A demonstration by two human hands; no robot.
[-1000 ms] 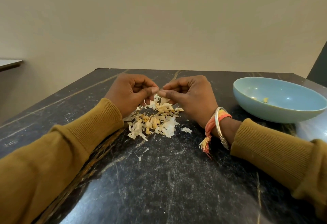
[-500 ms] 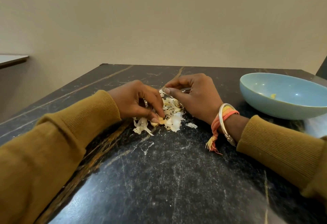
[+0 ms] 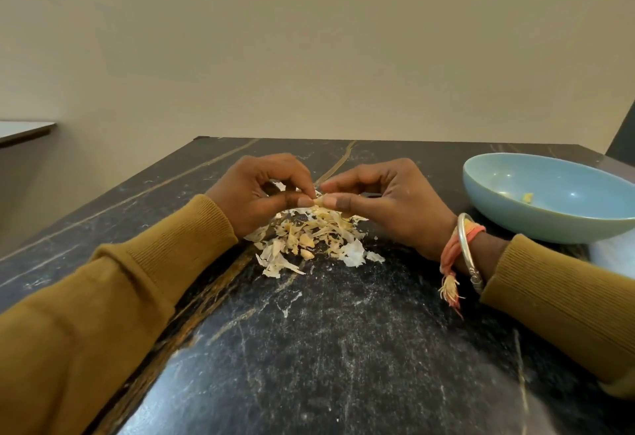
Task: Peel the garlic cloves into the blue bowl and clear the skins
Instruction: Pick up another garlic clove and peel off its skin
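Your left grip [image 3: 261, 194] and right grip [image 3: 388, 204] both pinch small pale garlic clove [image 3: 318, 201] between thumbs; shallow light-blue ceramic bowl [image 3: 532, 228] lies rightward, nearer right grip.

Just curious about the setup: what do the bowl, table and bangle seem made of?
The bowl looks like glazed ceramic, possibly melamine: smooth pale blue with small glints. The table seems polished black stone or a stone-look slab: pale and gold veins, soft sheen. The bangle looks like silvery metal, going by its bright shine.
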